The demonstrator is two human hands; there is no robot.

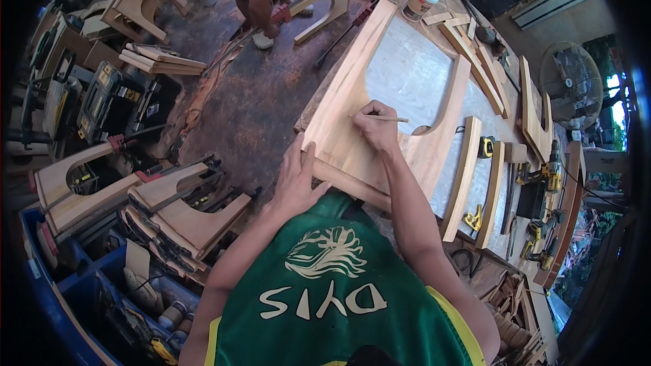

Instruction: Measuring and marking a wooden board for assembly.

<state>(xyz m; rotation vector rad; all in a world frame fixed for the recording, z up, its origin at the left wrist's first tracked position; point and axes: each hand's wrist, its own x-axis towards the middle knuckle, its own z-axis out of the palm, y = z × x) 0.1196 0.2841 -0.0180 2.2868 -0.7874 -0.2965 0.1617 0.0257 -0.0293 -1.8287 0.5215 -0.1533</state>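
Observation:
A pale wooden panel [352, 152] with raised side strips and a curved cutout lies on the bench, whose metal top [410, 54] shows through the cutout. My right hand [376, 125] is closed round a pencil [400, 120], resting on the panel left of the cutout. My left hand [297, 176] rests at the panel's near-left corner, fingers apart along the edge. A tape measure [485, 147] sits right of the panel beside loose wooden strips [462, 183].
A co-worker [261, 3] grips a clamped panel [322, 27] beyond the bench. Glue bottles [420, 3] stand at its far end, drills [553, 163] at its right, near a fan [569, 85]. Clamped panels [183, 213], tool cases [102, 98] and a blue bin [88, 278] crowd the left.

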